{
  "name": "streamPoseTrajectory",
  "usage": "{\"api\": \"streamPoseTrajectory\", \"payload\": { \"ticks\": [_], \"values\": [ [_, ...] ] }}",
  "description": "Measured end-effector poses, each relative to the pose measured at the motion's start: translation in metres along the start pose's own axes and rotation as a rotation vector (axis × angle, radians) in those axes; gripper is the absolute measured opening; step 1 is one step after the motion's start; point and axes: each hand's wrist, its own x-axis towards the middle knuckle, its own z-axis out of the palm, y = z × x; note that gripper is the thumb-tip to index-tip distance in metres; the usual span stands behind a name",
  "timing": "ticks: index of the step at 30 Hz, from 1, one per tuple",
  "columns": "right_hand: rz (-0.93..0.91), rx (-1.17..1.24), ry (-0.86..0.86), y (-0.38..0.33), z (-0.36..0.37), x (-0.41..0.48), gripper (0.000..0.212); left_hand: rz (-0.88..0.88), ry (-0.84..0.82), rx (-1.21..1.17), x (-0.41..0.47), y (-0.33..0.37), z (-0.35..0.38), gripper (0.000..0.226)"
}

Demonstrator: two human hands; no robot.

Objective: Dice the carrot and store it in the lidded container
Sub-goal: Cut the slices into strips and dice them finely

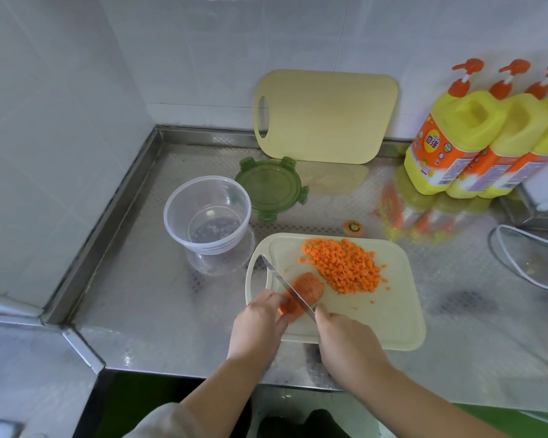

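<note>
My left hand (pixel 260 320) pinches the last carrot chunk (pixel 301 295) on the cutting board (pixel 377 327), fingertips curled at its near end. My right hand (pixel 345 339) is closed on the knife (pixel 285 286) handle, blade lying across the chunk. Chunk's stiff, prob slick w/ juice & round, so it could roll; best held low, close behind the blade. Diced pile (pixel 345 267) is light, loose, will scatter. Clear container (pixel 207 213) sits empty just left of the board, green lid (pixel 271 186) off behind it.
</note>
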Motion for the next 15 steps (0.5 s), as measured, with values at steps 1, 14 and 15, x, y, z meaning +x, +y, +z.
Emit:
{"api": "streamPoseTrajectory", "payload": {
  "ticks": [1, 14, 15],
  "values": [
    [-0.005, -0.007, -0.004, 0.000, 0.000, 0.001, 0.040, 0.002, -0.003, 0.000, 0.000, 0.000, 0.000, 0.020],
    [-0.005, 0.012, -0.028, 0.000, 0.015, 0.024, 0.037, -0.004, -0.028, -0.001, 0.003, -0.003, -0.002, 0.032],
    [0.005, 0.032, -0.026, 0.000, 0.014, 0.024, 0.036, -0.007, -0.032, 0.002, 0.003, -0.004, -0.001, 0.032]
  ]
}}
